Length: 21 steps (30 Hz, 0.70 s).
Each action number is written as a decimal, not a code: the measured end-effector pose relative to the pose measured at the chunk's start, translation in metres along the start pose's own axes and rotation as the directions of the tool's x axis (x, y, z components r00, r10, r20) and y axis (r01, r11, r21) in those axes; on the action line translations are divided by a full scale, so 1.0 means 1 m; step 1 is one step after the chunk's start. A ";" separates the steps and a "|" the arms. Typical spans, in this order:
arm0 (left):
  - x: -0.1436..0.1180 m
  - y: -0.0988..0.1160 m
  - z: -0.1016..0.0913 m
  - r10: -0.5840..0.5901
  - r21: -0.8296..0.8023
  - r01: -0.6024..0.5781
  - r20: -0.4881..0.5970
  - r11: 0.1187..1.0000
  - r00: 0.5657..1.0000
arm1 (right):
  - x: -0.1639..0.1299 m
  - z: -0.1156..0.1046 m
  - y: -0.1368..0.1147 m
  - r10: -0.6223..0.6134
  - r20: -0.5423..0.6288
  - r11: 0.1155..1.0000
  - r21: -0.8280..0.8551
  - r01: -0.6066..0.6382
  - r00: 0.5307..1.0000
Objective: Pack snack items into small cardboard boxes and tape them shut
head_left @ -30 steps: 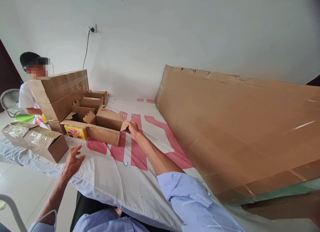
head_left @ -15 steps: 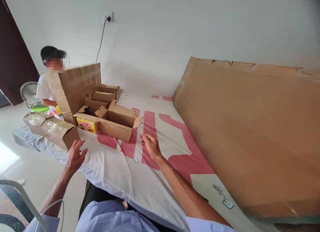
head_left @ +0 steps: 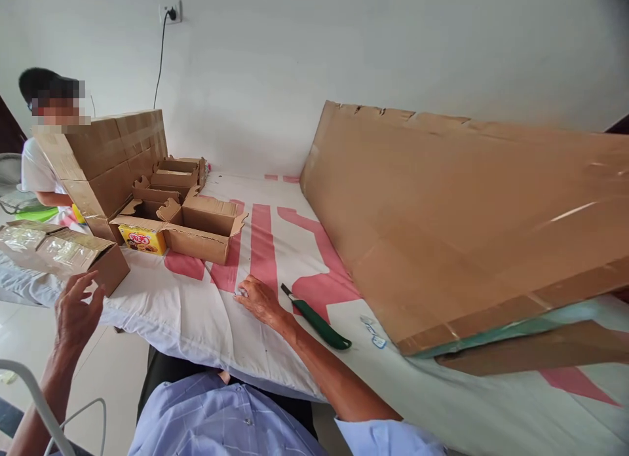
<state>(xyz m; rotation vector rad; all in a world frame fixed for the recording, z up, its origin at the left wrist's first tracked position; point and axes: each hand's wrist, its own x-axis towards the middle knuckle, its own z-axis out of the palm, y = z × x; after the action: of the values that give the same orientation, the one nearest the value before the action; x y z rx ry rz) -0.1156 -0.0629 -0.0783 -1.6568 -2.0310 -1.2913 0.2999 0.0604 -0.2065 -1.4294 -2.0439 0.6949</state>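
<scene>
The yellow box [head_left: 142,240] is standing upright on a white cloth [head_left: 189,289], and its front is showing red characters edged in white that seem to read 泡芙; the finer print around them is staying too small to make out. An open carton [head_left: 199,244] is sitting just to the right of the yellow box, with its flaps spreading outward, while another open carton [head_left: 150,209] is standing directly behind the yellow box. Nearer the person than the yellow box and off to its right, the right hand [head_left: 260,300] is resting low over the cloth, its fingers closing together on a small pale scrap [head_left: 240,292]; any marking on that scrap is being mostly covered by the fingertips. The left hand [head_left: 78,312] is hovering to the left of the yellow box and nearer the person, its fingers loosely curling, its thumb standing apart, its grasp holding nothing; it is reaching close to a taped carton [head_left: 81,253], though whether they are touching cannot be told. A green-handled knife [head_left: 319,323] is lying to the right of the yellow box, beyond the right hand, and farther right a small tag [head_left: 378,341] is showing blue marks too tiny to read. Large red shapes [head_left: 264,243] printed on the cloth are spreading right of the yellow box, looking like lettering too partly covered to decipher.
</scene>
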 end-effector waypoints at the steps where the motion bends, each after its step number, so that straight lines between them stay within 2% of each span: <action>1: 0.001 0.000 -0.002 -0.007 0.010 0.007 -0.010 1.000 1.000 | -0.001 0.001 -0.002 0.005 -0.001 1.000 -0.018 -0.005 1.000; 4: 0.003 0.000 -0.008 -0.032 0.030 0.033 -0.032 0.999 0.999 | -0.002 0.004 -0.004 0.022 -0.008 0.999 -0.041 -0.022 1.000; 9: 0.002 -0.003 -0.012 -0.035 0.044 0.035 -0.009 0.998 0.999 | -0.002 0.005 -0.002 0.046 -0.047 0.999 0.003 -0.046 0.998; 13: 0.005 -0.007 -0.014 -0.028 0.077 0.031 -0.040 0.997 0.999 | -0.004 -0.003 0.003 0.070 -0.096 0.996 0.062 -0.064 0.993; 15: 0.009 -0.010 -0.015 0.007 0.108 0.003 -0.089 0.994 0.996 | -0.010 -0.017 0.009 0.080 -0.141 0.995 0.065 -0.071 0.987; 18: 0.020 -0.016 -0.020 0.093 0.198 -0.056 -0.183 0.979 0.979 | -0.023 -0.053 0.028 0.110 -0.229 0.994 0.011 -0.111 0.967; 21: 0.033 -0.025 -0.025 0.122 0.258 -0.079 -0.157 0.963 0.980 | -0.044 -0.099 0.064 0.097 -0.345 0.987 -0.086 -0.134 0.934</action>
<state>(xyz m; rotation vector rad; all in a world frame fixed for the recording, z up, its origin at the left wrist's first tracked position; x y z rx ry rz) -0.1571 -0.0581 -0.0542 -1.4613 -1.8929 -1.0535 0.4231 0.0487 -0.1857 -1.6161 -1.7606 0.3539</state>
